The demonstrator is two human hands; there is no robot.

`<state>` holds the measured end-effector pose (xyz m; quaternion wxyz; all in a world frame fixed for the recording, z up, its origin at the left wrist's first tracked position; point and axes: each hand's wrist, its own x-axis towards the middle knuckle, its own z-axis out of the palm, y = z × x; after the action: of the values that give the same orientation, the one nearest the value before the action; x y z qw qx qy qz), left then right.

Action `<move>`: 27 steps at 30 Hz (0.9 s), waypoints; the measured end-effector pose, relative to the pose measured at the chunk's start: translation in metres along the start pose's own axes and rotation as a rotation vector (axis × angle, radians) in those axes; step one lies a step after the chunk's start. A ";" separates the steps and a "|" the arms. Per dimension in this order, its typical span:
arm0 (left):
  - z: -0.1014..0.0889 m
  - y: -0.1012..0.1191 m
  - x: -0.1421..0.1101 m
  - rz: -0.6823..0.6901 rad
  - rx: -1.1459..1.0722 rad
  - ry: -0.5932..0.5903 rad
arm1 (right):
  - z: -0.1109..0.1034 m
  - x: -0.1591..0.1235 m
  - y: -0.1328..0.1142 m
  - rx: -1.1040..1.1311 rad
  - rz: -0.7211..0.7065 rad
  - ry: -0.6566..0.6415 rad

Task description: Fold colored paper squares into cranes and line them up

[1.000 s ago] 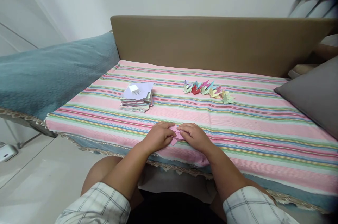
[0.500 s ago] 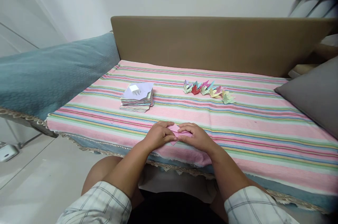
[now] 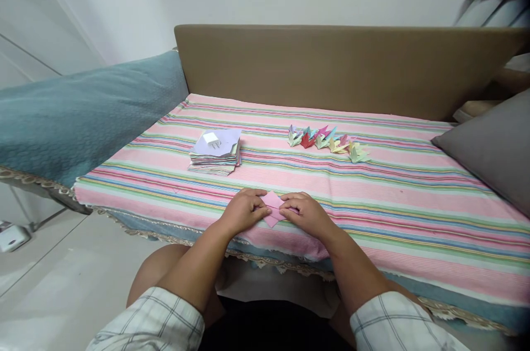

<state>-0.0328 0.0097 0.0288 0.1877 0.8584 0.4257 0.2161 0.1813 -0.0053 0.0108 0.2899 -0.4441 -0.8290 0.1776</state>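
Observation:
Between my hands lies a small folded piece of pink origami paper (image 3: 272, 221), close to the front edge of the striped cloth. My left hand (image 3: 245, 211) pinches its left side, thumb on top and fingers at the far edge. On the opposite side my right hand (image 3: 305, 214) grips the paper in the same way, its thumb near the middle. Parts of the paper's left and right corners are hidden under my fingers. A crease or folded edge runs across the paper's middle.
Farther left stands a stack of coloured paper (image 3: 215, 162) with a white plug adapter (image 3: 211, 139) on top. Several folded paper cranes (image 3: 321, 140) sit in rows at the back right. A grey cushion (image 3: 492, 141) rests at the right; a brown backrest (image 3: 310, 67) runs behind.
My thumbs have drawn apart over the pink paper, the left one shifting left and up, so more of its middle and near corner shows. Stack and cranes are unmoved.

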 end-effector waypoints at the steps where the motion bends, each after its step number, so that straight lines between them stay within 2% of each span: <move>1: -0.001 0.000 0.000 -0.011 -0.003 0.004 | 0.001 0.000 0.000 -0.008 0.002 0.004; 10: 0.004 0.001 0.001 -0.091 0.076 0.071 | 0.007 0.003 -0.004 -0.089 0.036 0.033; 20: 0.013 -0.007 -0.002 0.018 0.269 0.108 | 0.012 0.002 -0.007 -0.177 0.066 0.051; 27: 0.017 -0.011 -0.001 0.043 0.311 0.115 | 0.013 0.002 -0.009 -0.200 0.091 0.051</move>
<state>-0.0314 0.0131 0.0091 0.0232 0.8722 0.4458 0.2001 0.1665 -0.0089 0.0062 0.2568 -0.5123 -0.8139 0.0955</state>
